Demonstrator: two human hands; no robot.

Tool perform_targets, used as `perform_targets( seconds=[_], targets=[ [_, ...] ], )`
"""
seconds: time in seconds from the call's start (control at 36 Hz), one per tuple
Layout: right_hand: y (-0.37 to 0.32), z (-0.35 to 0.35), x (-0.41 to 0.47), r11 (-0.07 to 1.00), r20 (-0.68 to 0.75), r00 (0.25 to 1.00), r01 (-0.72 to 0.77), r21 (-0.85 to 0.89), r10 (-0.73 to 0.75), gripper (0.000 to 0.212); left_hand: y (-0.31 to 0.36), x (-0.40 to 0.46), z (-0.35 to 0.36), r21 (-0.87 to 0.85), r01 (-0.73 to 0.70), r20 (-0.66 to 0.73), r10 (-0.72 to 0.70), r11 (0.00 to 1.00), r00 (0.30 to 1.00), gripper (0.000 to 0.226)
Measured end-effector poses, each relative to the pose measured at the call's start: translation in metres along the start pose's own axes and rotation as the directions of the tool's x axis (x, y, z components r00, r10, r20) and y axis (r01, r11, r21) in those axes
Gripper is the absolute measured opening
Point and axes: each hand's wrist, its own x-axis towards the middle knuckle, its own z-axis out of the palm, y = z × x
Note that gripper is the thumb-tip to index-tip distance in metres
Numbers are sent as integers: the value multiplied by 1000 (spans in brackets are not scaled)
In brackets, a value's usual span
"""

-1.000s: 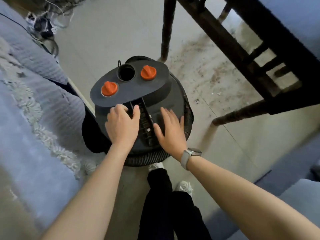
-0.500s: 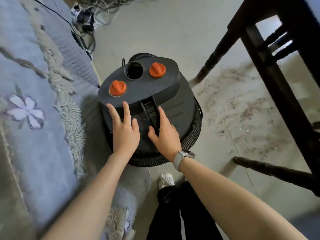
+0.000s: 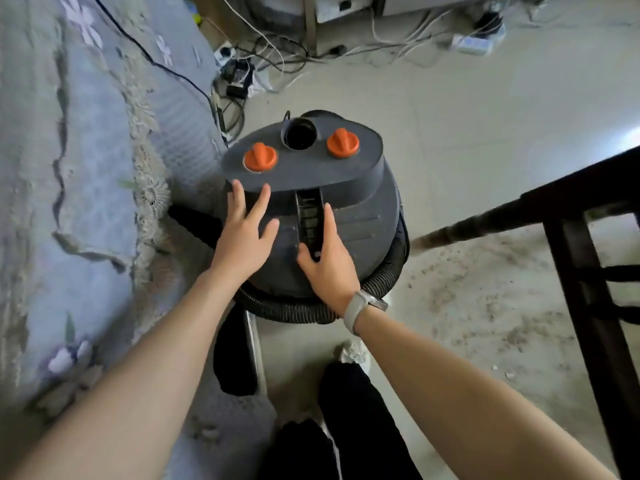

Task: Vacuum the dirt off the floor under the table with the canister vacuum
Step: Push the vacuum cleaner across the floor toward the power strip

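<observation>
A black canister vacuum stands on the floor in front of me, with two orange knobs and an open round port on its top. A ribbed black hose curls round its base. My left hand lies flat on the lid's left side with fingers straight and spread. My right hand rests beside the ribbed handle slot, fingers along the slot's right edge. Brown dirt is scattered over the floor at the right, under a dark wooden table.
A bed with a grey-blue flowered cover fills the left side, close against the vacuum. Tangled cables and power strips lie on the floor at the back. My legs and a white shoe are just behind the vacuum.
The view has swung left and up, so the table and dirt now sit further right. My left hand has gone from curled to flat on the lid; the right hand stays by the slot.
</observation>
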Motion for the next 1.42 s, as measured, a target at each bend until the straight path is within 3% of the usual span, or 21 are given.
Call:
perform_targets(
  seconds=[0.31, 0.44, 0.58, 0.72, 0.92, 1.08, 1.42],
  targets=[
    [-24, -28, 124, 987, -75, 996, 42, -152, -54, 82, 16, 129, -30, 90, -118, -25, 121, 989, 992, 57],
    [-40, -25, 175, 987, -176, 984, 2, -159, -30, 79, 18, 185, -44, 53, -177, 31, 175, 983, 984, 60],
    [-51, -26, 230, 989, -208, 977, 16, -145, -46, 82, 23, 242, -59, 131, -245, -9, 248, 961, 969, 59],
    [-61, -38, 285, 989, -179, 982, 33, -141, -58, 86, 32, 293, -72, 265, -240, -22, 254, 934, 967, 61],
    [-77, -64, 357, 990, -74, 994, 73, -119, -82, 90, 48, 353, -90, 307, -179, -27, 197, 935, 980, 64],
    [-83, -85, 405, 986, 39, 993, 119, -116, -116, 93, 60, 384, -92, 259, -110, -95, 139, 960, 986, 64],
    [-107, -90, 452, 977, 102, 988, 129, -173, -112, 87, 63, 425, -104, 219, -31, -131, 61, 975, 990, 64]
  ],
)
